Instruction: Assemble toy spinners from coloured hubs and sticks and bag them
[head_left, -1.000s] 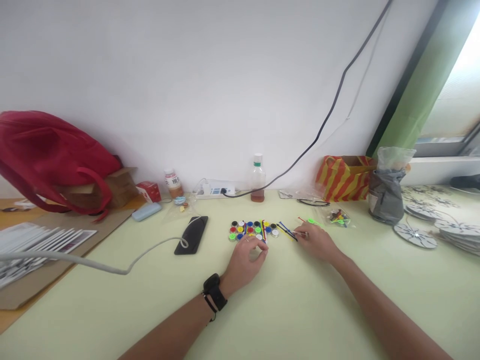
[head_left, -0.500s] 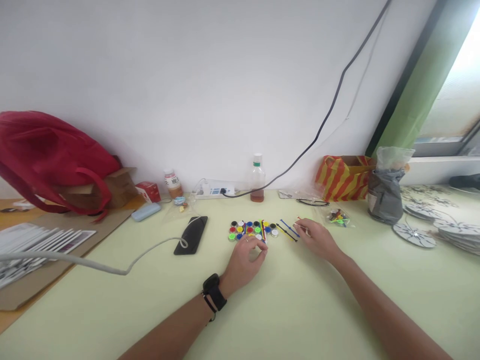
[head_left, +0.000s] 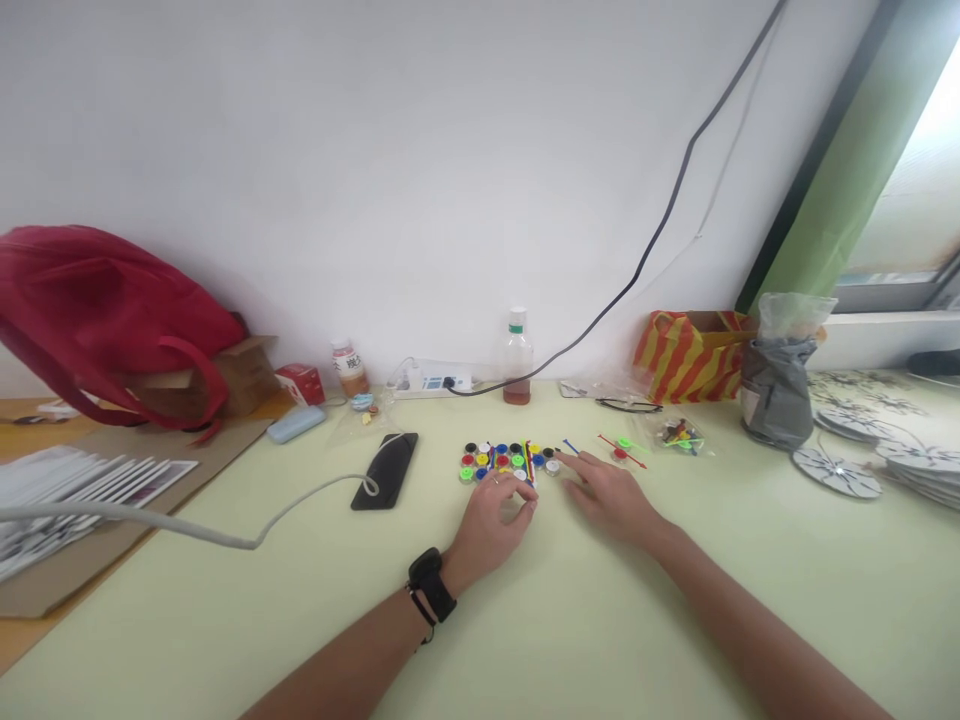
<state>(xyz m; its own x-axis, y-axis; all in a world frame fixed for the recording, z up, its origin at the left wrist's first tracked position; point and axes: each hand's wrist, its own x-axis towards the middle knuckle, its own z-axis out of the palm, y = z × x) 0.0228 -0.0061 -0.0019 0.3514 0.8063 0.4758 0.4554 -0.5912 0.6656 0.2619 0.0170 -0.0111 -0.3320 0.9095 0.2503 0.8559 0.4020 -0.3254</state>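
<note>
Rows of small coloured discs (head_left: 482, 461) lie on the pale green table, with thin coloured sticks (head_left: 529, 455) across them. My left hand (head_left: 495, 522) rests at their near edge, thumb and forefinger curled close together in a pinch; anything between the tips is too small to make out. My right hand (head_left: 611, 497) lies low just right of the discs, forefinger stretched toward a white disc (head_left: 553, 467) and thumb apart from it. It partly covers a blue stick (head_left: 570, 447). Beyond it lie a red stick (head_left: 636, 462) and a green piece (head_left: 623, 443).
A phone (head_left: 386, 470) with a grey cable lies left of the discs. Behind stand a bottle (head_left: 517, 365) and a power strip (head_left: 431, 381). To the right are a small bag of coloured pieces (head_left: 679, 435), a striped bag (head_left: 690, 355) and round patterned discs (head_left: 836, 473).
My right hand has moved left and nearer, from the red stick to beside the discs. The red stick and green piece now show uncovered. My left hand has stayed in place.
</note>
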